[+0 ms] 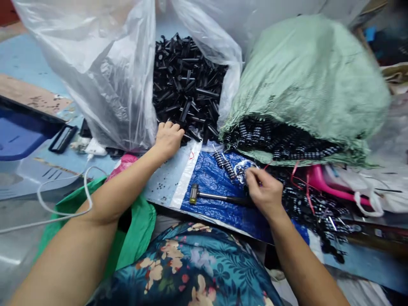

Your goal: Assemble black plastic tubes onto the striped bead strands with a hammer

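Right hand [265,192] — slightly blurred, grip contents indeterminable. Hammer [220,197] — handle end hidden behind it. Blue container [24,132] cut off at left.

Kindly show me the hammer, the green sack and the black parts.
Hammer [219,197], head view: on its metal shaft.
Green sack [312,80], head view: on its woven side.
Black parts [188,85], head view: middle of the heap.

Bright, diffuse light, slight blur, stretched edges
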Available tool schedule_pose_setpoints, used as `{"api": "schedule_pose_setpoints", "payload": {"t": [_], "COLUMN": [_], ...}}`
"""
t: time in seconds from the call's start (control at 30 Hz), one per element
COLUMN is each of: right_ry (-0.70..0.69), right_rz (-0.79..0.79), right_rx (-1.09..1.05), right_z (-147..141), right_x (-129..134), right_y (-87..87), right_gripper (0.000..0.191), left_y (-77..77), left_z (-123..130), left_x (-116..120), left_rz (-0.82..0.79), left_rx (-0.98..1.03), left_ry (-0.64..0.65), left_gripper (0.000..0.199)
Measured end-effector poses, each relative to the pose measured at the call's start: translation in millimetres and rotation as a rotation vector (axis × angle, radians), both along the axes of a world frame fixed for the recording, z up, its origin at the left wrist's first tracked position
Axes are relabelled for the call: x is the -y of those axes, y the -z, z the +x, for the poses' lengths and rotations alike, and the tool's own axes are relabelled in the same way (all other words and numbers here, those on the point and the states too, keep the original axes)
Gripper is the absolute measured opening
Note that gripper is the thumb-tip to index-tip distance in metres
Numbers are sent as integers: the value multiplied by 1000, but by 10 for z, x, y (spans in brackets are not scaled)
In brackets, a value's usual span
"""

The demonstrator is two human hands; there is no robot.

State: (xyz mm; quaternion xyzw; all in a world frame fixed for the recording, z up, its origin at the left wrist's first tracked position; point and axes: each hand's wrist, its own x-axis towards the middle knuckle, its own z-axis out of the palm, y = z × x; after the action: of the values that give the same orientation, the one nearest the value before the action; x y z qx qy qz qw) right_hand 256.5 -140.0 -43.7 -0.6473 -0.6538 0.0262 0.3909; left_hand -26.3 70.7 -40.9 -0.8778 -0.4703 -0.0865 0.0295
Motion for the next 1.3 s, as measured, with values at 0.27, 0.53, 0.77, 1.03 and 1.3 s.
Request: {"api": "schedule_pose_setpoints", "payload": {"t": [0.27,0.53,0.77,1.03,1.3], "right_ry": [400,408,118,-134,-147], "right_rz": [-124,-133,-81,-279,-149], "right_rx": [118,30,-411,-1286,-1160], "right_z": [419,582,344,-510,-871], "right_x": [-1042,-999,-172,222,194], "right_y": [-259,-250,-59,67,128], "right_gripper": [53,44,49,32,31], "left_y": [-152,-40,-148,-109,-98], "left_z": [-31,-42,191,356,423], "left_x": [205,845,1120,1247,1535], "left_rz": [55,-439,-950,-931,-462], "left_rx": [98,1147,1759,1166,1002], "left_ry": [19,-325,-408,-160,42], "left_gripper": [27,18,23,26,37]}}
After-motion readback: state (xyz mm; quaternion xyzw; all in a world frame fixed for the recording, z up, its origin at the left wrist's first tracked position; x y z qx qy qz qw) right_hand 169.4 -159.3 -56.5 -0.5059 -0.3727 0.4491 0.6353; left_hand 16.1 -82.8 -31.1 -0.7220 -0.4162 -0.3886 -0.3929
